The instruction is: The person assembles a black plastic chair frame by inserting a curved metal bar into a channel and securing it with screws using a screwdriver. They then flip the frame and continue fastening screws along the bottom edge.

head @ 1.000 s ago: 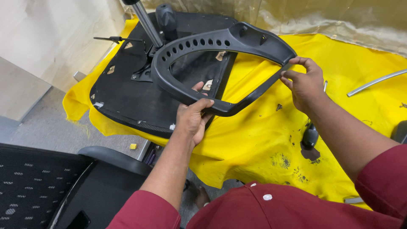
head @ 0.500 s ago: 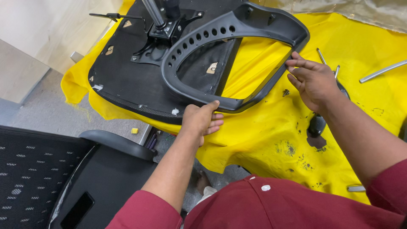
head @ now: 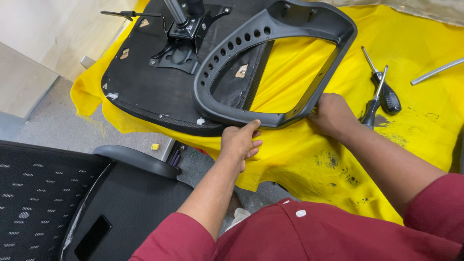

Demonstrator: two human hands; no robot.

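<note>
A black plastic chair back frame (head: 227, 53) with a row of holes lies across the yellow cloth (head: 415, 116) and partly over an upside-down black chair seat (head: 154, 92). My left hand (head: 240, 140) grips the near edge of the frame, thumb on top. My right hand (head: 333, 113) holds the frame's near right corner. A metal mechanism plate with a post (head: 181, 31) is bolted to the seat's underside.
Two screwdrivers with black handles (head: 382, 92) lie on the cloth right of my right hand. A grey metal rod (head: 435, 71) lies at the far right. A black mesh chair back and armrest (head: 96, 193) stand at the lower left, over grey floor.
The frame has come down from a raised tilt to lie flatter on the seat and cloth. Both hands stayed on it, moving lower and closer to me.
</note>
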